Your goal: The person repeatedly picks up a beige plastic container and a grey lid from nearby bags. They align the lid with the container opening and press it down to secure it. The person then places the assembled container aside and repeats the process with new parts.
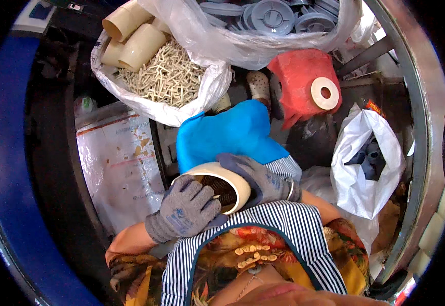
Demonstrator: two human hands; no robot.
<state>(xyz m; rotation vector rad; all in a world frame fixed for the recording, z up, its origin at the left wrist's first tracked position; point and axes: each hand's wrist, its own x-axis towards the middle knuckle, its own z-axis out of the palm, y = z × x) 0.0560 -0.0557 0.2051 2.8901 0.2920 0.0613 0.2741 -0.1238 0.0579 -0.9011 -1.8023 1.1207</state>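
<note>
While the right hand (264, 182) has fingers curled over the cream tube (242, 187), the left hand (186, 208) seems to pinch a pale peg (216, 197) — rim work, I'd guess; next needs steady bracing.

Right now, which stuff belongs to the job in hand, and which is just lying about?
In the job:
cream tube, held by the right hand
left hand at its opening
probably similar tubes, pale pegs in the sack

Seemingly lying about:
grey discs
red cloth
pale ring
open white bag
</note>
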